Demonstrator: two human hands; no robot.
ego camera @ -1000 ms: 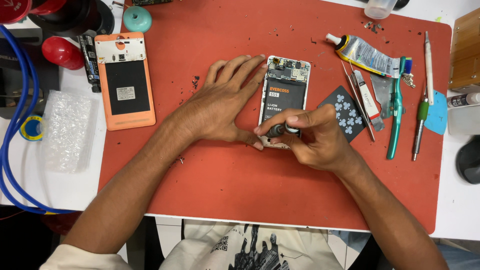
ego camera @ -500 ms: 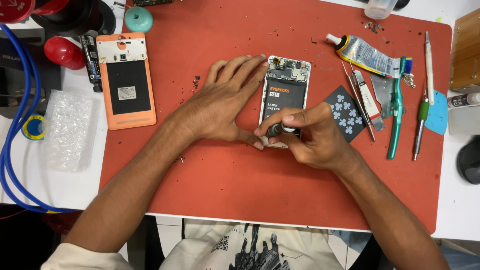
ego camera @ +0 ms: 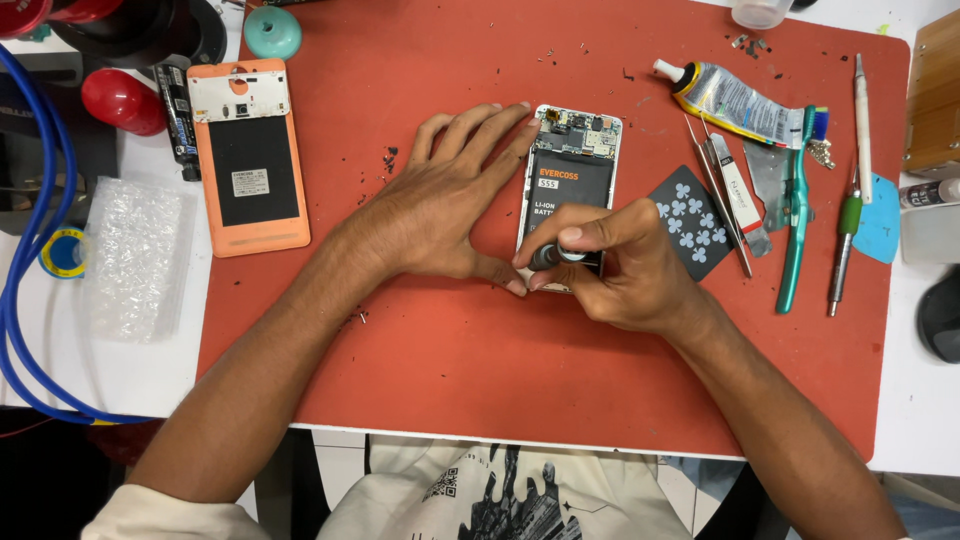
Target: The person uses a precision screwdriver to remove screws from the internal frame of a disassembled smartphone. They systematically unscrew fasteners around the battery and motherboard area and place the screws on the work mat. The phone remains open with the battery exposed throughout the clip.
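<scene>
Shirt: a white printed shirt (ego camera: 480, 495) fills the bottom edge, nearest the camera.
Mat: a red work mat (ego camera: 500, 370) covers the white table (ego camera: 120, 370); both forearms cross it.
Right hand: the right hand (ego camera: 625, 265) pinches a small dark screwdriver handle (ego camera: 548, 257) between thumb and fingers, at the lower end of the phone.
Left hand: the left hand (ego camera: 445, 205) lies flat with fingers spread, fingertips against the phone's left edge and the thumb touching its lower corner.
Phone: an opened white phone (ego camera: 568, 170) lies mid-mat, back cover off, black battery and circuit board exposed.
Right of phone: a dark card with pale clover marks (ego camera: 695, 225), just beside the right hand; then tweezers (ego camera: 722, 195), a teal toothbrush (ego camera: 795, 215), a green-grip tool (ego camera: 845, 235).
Left: an orange phone back (ego camera: 248, 155) at the mat's edge; bubble wrap (ego camera: 135, 255) and a blue cable (ego camera: 20, 240) on the table.
Far: a glue tube (ego camera: 725, 95) and a teal round knob (ego camera: 272, 32).
</scene>
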